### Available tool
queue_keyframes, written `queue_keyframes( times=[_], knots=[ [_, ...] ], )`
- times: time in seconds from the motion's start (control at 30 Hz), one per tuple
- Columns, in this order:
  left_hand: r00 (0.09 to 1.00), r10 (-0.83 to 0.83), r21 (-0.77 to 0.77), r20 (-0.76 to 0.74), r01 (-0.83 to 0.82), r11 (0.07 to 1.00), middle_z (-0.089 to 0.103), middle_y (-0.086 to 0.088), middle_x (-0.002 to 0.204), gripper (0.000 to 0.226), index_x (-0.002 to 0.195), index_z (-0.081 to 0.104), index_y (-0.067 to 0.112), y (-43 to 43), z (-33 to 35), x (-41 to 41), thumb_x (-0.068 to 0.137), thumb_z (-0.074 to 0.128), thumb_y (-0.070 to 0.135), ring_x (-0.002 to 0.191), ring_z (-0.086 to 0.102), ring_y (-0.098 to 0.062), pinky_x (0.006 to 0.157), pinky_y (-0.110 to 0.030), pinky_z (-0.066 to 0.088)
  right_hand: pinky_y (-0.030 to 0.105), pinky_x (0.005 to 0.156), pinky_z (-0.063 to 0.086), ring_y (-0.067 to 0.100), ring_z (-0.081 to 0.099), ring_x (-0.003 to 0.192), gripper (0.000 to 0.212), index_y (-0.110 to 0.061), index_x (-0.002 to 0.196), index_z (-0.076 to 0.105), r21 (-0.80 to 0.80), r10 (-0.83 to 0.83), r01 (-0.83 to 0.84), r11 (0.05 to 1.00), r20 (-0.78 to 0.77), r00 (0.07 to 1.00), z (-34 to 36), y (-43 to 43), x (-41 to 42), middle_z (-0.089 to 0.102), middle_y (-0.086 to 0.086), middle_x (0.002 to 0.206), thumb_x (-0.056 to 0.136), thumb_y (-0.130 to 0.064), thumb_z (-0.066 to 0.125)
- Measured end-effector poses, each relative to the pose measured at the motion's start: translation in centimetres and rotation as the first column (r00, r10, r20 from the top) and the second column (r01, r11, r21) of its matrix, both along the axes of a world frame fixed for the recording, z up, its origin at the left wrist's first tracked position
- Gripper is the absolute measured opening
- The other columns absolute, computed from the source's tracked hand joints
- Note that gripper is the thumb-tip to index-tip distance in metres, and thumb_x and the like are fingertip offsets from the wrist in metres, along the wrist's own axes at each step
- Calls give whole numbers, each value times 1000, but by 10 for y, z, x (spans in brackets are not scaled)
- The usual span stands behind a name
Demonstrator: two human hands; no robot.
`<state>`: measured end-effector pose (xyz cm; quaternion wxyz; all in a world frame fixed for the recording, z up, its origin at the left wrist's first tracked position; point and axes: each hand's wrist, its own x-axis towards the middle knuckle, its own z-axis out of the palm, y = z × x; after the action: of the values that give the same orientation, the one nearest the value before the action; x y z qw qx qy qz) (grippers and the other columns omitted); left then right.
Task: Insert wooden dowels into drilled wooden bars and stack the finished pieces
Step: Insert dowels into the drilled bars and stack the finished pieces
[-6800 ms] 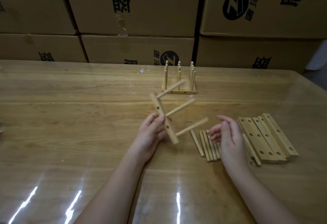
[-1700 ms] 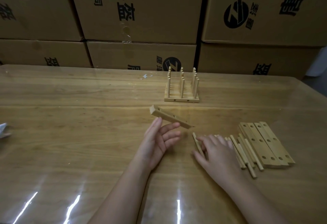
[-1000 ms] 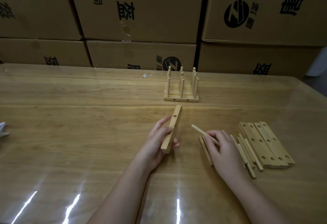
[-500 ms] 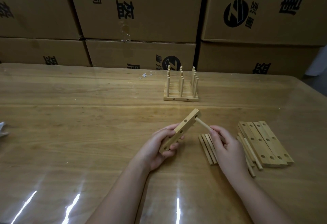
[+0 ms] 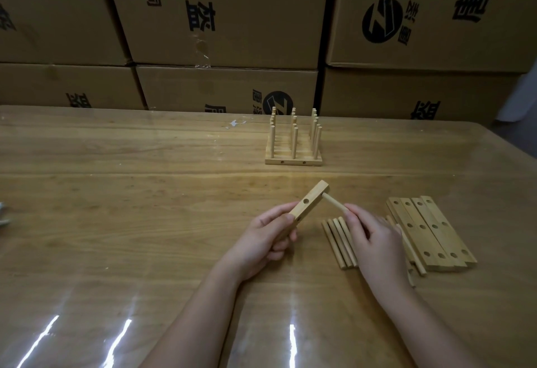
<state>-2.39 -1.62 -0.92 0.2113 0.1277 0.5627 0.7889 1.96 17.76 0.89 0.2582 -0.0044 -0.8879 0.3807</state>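
Half a second ago the dowel (image 5: 334, 203) in my right hand (image 5: 374, 239) was only meeting the far end of the bar (image 5: 305, 207); its tip now sits in the hole near that end, and the bar has tipped a little more upright. A second ago bar and dowel were well apart. My left hand (image 5: 263, 239) is closed around the bar's near end, thumb on the top face, fingers curled beneath. My right hand pinches the dowel's near end between thumb and fingertips.

The bar is pale, square-edged wood, with one round drilled hole showing on the face turned toward me. The dowel is a smooth, thin, round stick. Loose dowels (image 5: 340, 244) lie side by side on the table (image 5: 122, 222) just beside my right hand, and flat drilled bars (image 5: 430, 234) lie packed together further right. Finished pieces (image 5: 293, 146) stand grouped at the far side, dowels upright. The table is glossy, with streaks of glare; cardboard boxes (image 5: 226, 13) are stacked behind it.

My right hand covers part of the loose dowels, and my left palm hides the bar's lower holes. How deep the dowel sits I cannot tell. A pale object (image 5: 4, 216) is cut off at the left edge.
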Motion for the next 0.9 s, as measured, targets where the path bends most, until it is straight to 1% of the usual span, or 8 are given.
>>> queue_keyframes(
  times=[0.17,0.3,0.4,0.5,0.6,0.67,0.77,0.9],
  knots=[
    [999,10,-33,-39,-12,999,53,4,65,32,115,68,36,2,0,2,87,57,26,48,34,-4,37,-13,27,33,86,30,24,62,93,23,-13,110,67,109,-39,43,993,-41,998,0,-1,1,70,3,97,90,-17,56],
    [998,4,-61,-66,-8,998,52,5,66,31,118,66,36,2,0,3,93,53,22,49,35,-4,39,-13,28,36,82,35,23,64,83,21,-10,107,68,132,-59,69,989,-80,995,-2,-5,3,71,3,88,89,-14,58],
    [997,-11,-110,-78,3,994,52,5,66,33,119,64,38,1,1,3,91,56,25,50,36,-5,40,-15,29,33,78,33,18,62,76,19,-10,104,69,131,-68,82,988,-108,992,-3,-6,3,70,1,80,88,-13,59],
    [997,-23,-128,-68,14,992,53,5,65,35,121,63,38,-1,1,2,89,57,26,50,37,-5,41,-15,30,35,76,39,10,55,73,20,-10,105,69,74,-51,57,996,-79,996,-4,-6,3,67,-3,78,90,-14,58],
    [997,-24,-155,-72,13,988,52,5,65,33,121,64,38,-3,2,2,93,54,23,50,37,-4,40,-14,30,42,67,44,1,47,61,22,-12,106,69,-4,-14,14,1000,-30,999,-5,-7,2,53,-19,67,92,-18,54],
    [997,-18,-164,-74,6,986,51,5,64,33,120,64,38,-6,3,2,94,53,21,49,35,-5,40,-14,29,35,63,42,-2,43,57,23,-14,107,69,-26,-1,1,1000,-9,1000,-8,-6,1,47,-21,60,93,-21,52],
    [996,-3,-204,-88,-15,979,51,4,64,33,121,64,37,-9,4,3,98,50,18,49,34,-6,41,-15,28,17,49,34,1,46,48,24,-17,107,68,-88,32,-27,996,58,998,-10,-7,0,51,-15,55,93,-25,50],
    [995,21,-149,-95,-35,988,53,0,69,33,125,61,31,-8,6,5,98,49,16,50,36,-6,41,-15,28,16,42,36,1,49,48,24,-21,110,63,-165,87,-77,983,53,995,-8,-9,-2,55,-9,58,93,-29,48]
  ],
)
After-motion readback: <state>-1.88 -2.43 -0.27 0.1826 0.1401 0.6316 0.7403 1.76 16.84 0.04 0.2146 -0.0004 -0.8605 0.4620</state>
